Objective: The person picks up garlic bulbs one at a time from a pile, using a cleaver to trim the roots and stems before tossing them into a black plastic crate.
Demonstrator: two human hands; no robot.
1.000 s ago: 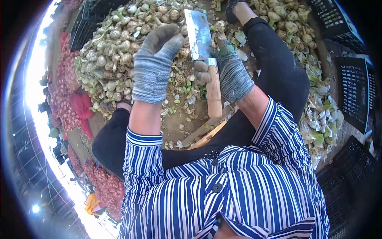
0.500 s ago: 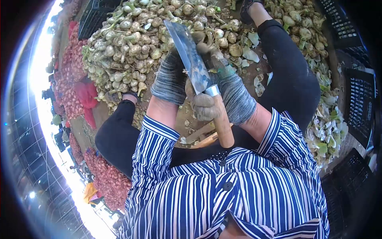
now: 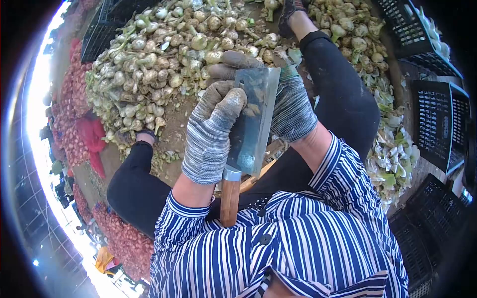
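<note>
Black crates (image 3: 433, 124) at right, red bag (image 3: 91, 134) beside reddish sacks (image 3: 68, 116) at left

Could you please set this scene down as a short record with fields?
View: head camera
Cleaver: blade raised between the hands, wooden handle toward the body
Left hand: gloved, fingers curled near the blade's left edge; grip unclear
Right hand: gloved, partly hidden behind the blade; grip unclear
Ahead: heap of pale bulbs on the ground, some with stems
Beside the right leg: loose peelings
Far right: black crates
Clothing: striped shirt, dark trousers
</note>
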